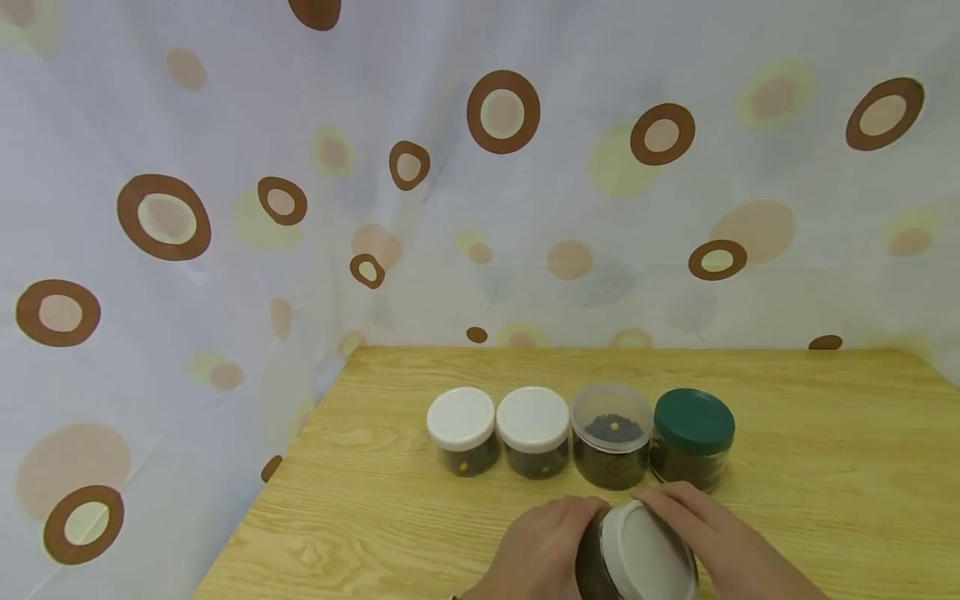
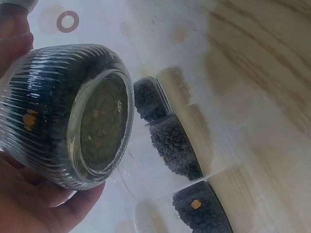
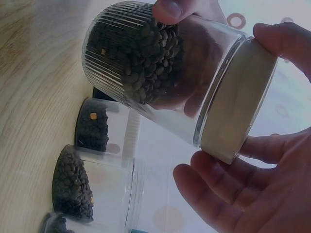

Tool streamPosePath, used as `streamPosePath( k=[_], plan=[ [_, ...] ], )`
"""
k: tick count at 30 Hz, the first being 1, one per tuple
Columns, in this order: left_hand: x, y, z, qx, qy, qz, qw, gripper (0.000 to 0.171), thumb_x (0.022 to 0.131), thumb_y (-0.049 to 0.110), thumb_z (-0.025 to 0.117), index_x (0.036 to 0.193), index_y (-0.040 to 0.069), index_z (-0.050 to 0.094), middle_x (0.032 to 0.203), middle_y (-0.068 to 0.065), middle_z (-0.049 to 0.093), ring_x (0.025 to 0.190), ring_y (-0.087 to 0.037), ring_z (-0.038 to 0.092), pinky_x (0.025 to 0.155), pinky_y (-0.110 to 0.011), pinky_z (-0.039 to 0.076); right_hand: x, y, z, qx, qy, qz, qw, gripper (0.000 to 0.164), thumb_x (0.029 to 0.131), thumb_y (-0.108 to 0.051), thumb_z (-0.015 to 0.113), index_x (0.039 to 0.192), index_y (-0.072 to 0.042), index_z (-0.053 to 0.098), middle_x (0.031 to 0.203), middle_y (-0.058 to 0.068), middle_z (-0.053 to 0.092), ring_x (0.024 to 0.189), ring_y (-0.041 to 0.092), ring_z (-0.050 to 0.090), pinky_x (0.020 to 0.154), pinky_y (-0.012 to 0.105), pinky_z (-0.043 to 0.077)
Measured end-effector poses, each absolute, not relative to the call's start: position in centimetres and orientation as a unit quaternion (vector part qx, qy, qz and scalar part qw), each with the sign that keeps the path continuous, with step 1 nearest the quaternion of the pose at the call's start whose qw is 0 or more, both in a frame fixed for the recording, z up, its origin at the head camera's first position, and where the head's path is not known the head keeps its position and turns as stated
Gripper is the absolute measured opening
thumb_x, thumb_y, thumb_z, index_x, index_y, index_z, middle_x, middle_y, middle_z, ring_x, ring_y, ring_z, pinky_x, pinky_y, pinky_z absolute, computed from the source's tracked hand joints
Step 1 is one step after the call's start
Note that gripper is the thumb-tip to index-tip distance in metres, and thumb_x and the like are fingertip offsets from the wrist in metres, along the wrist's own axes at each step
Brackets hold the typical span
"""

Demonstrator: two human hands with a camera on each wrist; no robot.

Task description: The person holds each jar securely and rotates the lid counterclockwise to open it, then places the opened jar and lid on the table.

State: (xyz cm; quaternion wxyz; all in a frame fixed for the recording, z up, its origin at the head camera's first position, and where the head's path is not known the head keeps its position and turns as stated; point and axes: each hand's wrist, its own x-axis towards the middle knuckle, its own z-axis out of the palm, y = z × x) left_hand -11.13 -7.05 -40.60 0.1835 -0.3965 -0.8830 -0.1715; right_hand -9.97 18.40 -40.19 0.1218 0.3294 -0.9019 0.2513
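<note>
A clear glass jar (image 1: 594, 565) with a ribbed lower part and a pale lid (image 1: 647, 552) is held up in front, tilted. Dark seed-like grains fill part of it, with a small yellow piece among them. My left hand (image 1: 534, 550) grips the jar's body, and its base shows in the left wrist view. My right hand (image 3: 262, 189) holds the lid in the right wrist view, thumb on one side and fingers along the other.
Behind the hands, a row on the wooden table (image 1: 360, 500) holds two white-lidded jars (image 1: 461, 425) (image 1: 534, 429), a jar with a translucent lid (image 1: 611, 442) and a green-lidded jar (image 1: 693, 433). Dark grains show inside. A patterned curtain (image 1: 555, 200) hangs behind.
</note>
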Motion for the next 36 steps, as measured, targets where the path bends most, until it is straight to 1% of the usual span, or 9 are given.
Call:
streamPosePath(
  k=[7,9,13,16,19,24,30,33,36],
  plan=[
    [-11.0,-7.1,-40.8,-0.394,-0.873,-0.168,0.234,0.09,0.061,0.063,0.086,0.13,0.016,0.054,0.114,0.005,0.068,0.097,-0.003,0.067,0.079,-0.015,0.052,-9.8,18.2,-39.6,0.282,-0.925,0.251,0.048,0.107,0.066,-0.065,0.082,0.154,-0.028,0.033,0.138,-0.004,0.048,0.108,0.003,0.056,0.069,0.023,0.052],
    [-10.9,-7.1,-40.9,-0.389,-0.873,-0.171,0.239,0.089,0.06,0.061,0.087,0.13,0.016,0.055,0.113,0.005,0.068,0.095,-0.003,0.067,0.077,-0.015,0.052,-9.7,18.3,-39.5,0.268,-0.929,0.255,0.021,0.106,0.069,-0.062,0.082,0.155,-0.026,0.031,0.141,0.0,0.047,0.107,0.004,0.057,0.066,0.023,0.05],
    [-10.8,-7.0,-40.9,-0.378,-0.876,-0.167,0.251,0.089,0.059,0.061,0.087,0.128,0.015,0.055,0.112,0.006,0.068,0.094,-0.004,0.067,0.078,-0.017,0.053,-9.6,18.3,-39.0,0.199,-0.936,0.285,-0.051,0.09,0.085,-0.054,0.072,0.154,-0.017,0.029,0.135,0.005,0.051,0.094,-0.003,0.056,0.06,0.022,0.045],
    [-10.9,-7.0,-40.9,-0.372,-0.876,-0.148,0.27,0.089,0.059,0.065,0.085,0.127,0.015,0.056,0.111,0.006,0.069,0.094,-0.004,0.067,0.078,-0.018,0.053,-9.5,17.9,-38.3,0.137,-0.947,0.278,-0.087,0.078,0.092,-0.055,0.061,0.152,-0.013,0.032,0.125,0.0,0.055,0.081,-0.006,0.049,0.056,0.022,0.041],
    [-10.9,-7.0,-41.0,-0.368,-0.877,-0.136,0.278,0.091,0.058,0.068,0.084,0.127,0.015,0.056,0.11,0.005,0.069,0.092,-0.005,0.068,0.075,-0.018,0.053,-9.5,17.2,-37.6,0.102,-0.955,0.253,-0.115,0.082,0.091,-0.063,0.057,0.15,-0.011,0.035,0.119,-0.004,0.056,0.076,-0.001,0.048,0.056,0.024,0.039],
    [-10.9,-6.8,-41.6,-0.368,-0.876,-0.11,0.291,0.094,0.054,0.067,0.086,0.126,0.014,0.057,0.109,0.004,0.069,0.092,-0.007,0.069,0.074,-0.019,0.054,-9.5,16.9,-37.7,0.082,-0.947,0.264,-0.165,0.09,0.086,-0.066,0.063,0.151,-0.011,0.034,0.116,-0.003,0.06,0.078,0.008,0.056,0.058,0.03,0.044],
    [-11.0,-6.8,-41.8,-0.379,-0.871,-0.096,0.297,0.095,0.054,0.069,0.085,0.126,0.014,0.058,0.109,0.004,0.07,0.094,-0.008,0.069,0.076,-0.02,0.055,-9.6,17.4,-39.1,0.127,-0.953,0.241,-0.134,0.094,0.081,-0.069,0.065,0.151,-0.014,0.035,0.131,0.006,0.059,0.084,0.008,0.062,0.061,0.03,0.049],
    [-11.0,-6.9,-41.6,-0.379,-0.873,-0.092,0.293,0.096,0.053,0.071,0.085,0.126,0.014,0.058,0.11,0.004,0.07,0.094,-0.007,0.069,0.076,-0.02,0.055,-10.1,18.1,-40.0,0.232,-0.944,0.222,-0.071,0.096,0.08,-0.063,0.071,0.152,-0.011,0.035,0.138,0.012,0.051,0.095,0.014,0.063,0.066,0.026,0.051],
    [-10.9,-7.1,-41.6,-0.379,-0.876,-0.096,0.283,0.096,0.055,0.07,0.084,0.127,0.013,0.058,0.109,0.004,0.07,0.094,-0.007,0.069,0.077,-0.02,0.055,-10.9,18.6,-41.6,0.342,-0.915,0.211,0.025,0.103,0.076,-0.06,0.077,0.155,-0.014,0.029,0.136,0.012,0.049,0.111,0.015,0.058,0.071,0.022,0.053]
  ],
)
